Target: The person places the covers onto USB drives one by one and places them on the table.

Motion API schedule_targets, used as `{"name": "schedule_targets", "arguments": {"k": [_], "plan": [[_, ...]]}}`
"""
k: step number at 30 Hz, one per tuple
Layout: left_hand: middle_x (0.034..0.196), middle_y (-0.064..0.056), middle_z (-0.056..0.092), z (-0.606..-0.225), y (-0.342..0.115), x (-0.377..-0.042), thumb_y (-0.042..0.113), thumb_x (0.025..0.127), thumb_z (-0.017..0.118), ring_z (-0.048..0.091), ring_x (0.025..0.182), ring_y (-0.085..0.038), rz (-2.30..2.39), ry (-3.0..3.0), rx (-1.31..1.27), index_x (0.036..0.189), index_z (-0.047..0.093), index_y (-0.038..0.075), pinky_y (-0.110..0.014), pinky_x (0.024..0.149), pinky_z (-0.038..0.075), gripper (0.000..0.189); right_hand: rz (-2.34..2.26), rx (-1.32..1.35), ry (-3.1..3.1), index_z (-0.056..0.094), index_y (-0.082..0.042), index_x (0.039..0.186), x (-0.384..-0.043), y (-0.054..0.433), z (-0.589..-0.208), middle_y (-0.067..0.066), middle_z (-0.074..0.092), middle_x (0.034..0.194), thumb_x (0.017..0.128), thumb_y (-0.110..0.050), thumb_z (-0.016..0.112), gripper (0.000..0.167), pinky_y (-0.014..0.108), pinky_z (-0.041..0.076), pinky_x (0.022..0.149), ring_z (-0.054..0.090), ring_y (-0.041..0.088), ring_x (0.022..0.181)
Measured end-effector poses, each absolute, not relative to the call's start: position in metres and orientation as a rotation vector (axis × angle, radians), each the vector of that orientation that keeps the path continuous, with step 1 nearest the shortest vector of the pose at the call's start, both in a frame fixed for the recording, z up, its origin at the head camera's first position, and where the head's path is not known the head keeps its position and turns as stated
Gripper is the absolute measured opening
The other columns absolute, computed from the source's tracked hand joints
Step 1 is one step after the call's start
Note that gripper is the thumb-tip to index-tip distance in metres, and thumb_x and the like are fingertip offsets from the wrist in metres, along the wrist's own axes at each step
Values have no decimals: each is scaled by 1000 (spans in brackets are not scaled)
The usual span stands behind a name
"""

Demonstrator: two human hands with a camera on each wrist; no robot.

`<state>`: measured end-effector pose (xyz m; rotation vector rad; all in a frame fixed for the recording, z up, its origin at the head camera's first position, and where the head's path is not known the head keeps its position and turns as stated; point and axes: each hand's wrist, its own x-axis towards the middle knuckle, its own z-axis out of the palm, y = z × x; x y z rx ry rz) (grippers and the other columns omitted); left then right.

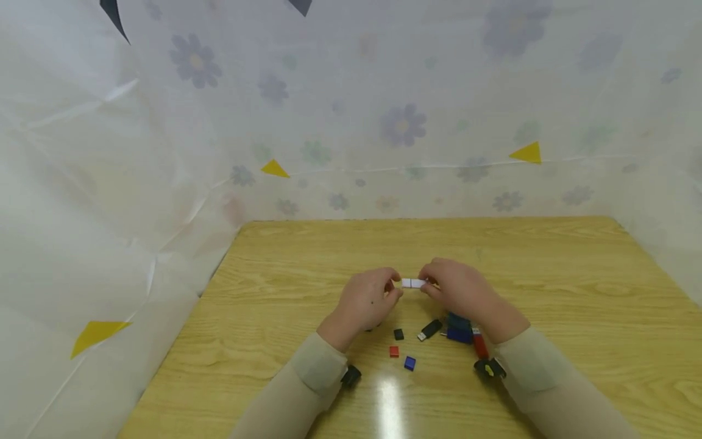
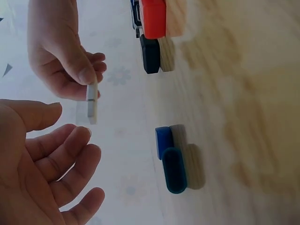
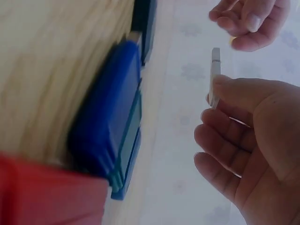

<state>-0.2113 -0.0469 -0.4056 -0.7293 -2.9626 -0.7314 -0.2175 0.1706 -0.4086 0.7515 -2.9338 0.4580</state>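
A slim white USB stick [image 1: 413,283], its cap seam showing as a thin line, is held level above the table. My right hand [image 1: 463,294] pinches its right end between thumb and fingers, as the right wrist view also shows on the white stick [image 3: 215,70]. Just off the capped end is my left hand [image 1: 364,299]. In the left wrist view, the left hand's fingers [image 2: 77,150] are loosely bent and apart, with a small gap between them and the stick.
On the wooden table [image 1: 307,256] lie a black cap [image 1: 398,334], a red cap [image 1: 393,352] and a blue cap [image 1: 409,364]. A black USB stick [image 1: 429,330], a blue one [image 1: 459,335] and a red one [image 1: 480,345] lie by the right forearm. A teal cap [image 2: 174,171] shows in the left wrist view.
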Motion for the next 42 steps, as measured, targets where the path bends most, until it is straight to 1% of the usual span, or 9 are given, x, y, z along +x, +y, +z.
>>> {"name": "schedule_targets", "arguments": {"k": [5, 9, 14, 25, 29, 36, 39, 42], "plan": [[95, 9, 66, -406, -48, -211, 31, 99, 67, 55, 71, -5, -691, -2935, -736, 119, 70, 16, -25, 63, 47, 25, 398, 663, -3020, 72, -11, 101, -231, 173, -412, -3, 59, 85, 96, -22, 72, 12, 34, 49, 62, 52, 13, 68], [96, 9, 66, -405, -50, -210, 31, 100, 67, 57, 77, -6, -661, -2923, -757, 117, 71, 16, -27, 68, 49, 23, 340, 626, -3064, 71, -12, 102, -241, 173, -418, -2, 59, 87, 98, -23, 70, 12, 36, 50, 65, 54, 13, 70], [98, 8, 65, -405, -52, -209, 30, 100, 66, 58, 80, -7, -644, -2918, -775, 116, 71, 16, -27, 70, 49, 22, 295, 624, -3106, 71, -15, 100, -252, 172, -424, -2, 60, 88, 98, -22, 68, 9, 39, 52, 69, 55, 15, 72], [99, 8, 65, -402, -52, -209, 32, 101, 65, 59, 84, -8, -638, -2938, -786, 115, 71, 16, -29, 74, 51, 22, 234, 604, -3182, 68, -15, 97, -262, 173, -433, -1, 57, 85, 98, -22, 65, 8, 38, 49, 65, 52, 18, 69], [100, 8, 65, -401, -52, -208, 32, 102, 64, 59, 86, -8, -631, -2953, -788, 116, 71, 16, -30, 75, 51, 23, 259, 590, -3183, 69, -14, 101, -261, 174, -432, 0, 59, 88, 98, -22, 63, 10, 41, 50, 67, 53, 19, 70], [103, 7, 66, -403, -55, -211, 33, 102, 62, 61, 88, -9, -594, -2989, -789, 118, 70, 16, -31, 76, 51, 24, 344, 528, -3170, 70, -12, 118, -254, 181, -428, 4, 66, 107, 96, -22, 59, 27, 46, 53, 75, 61, 21, 85], [101, 8, 65, -403, -56, -212, 33, 102, 62, 60, 85, -9, -587, -3011, -784, 116, 70, 17, -31, 75, 51, 23, 367, 542, -3157, 70, -11, 120, -250, 183, -423, 4, 65, 106, 98, -24, 60, 27, 46, 53, 75, 62, 21, 87], [98, 9, 65, -402, -56, -212, 33, 102, 63, 59, 83, -8, -577, -3027, -786, 114, 70, 18, -30, 74, 50, 21, 389, 542, -3138, 70, -11, 118, -244, 186, -421, 3, 64, 100, 98, -25, 63, 25, 45, 53, 73, 61, 21, 85]]}}
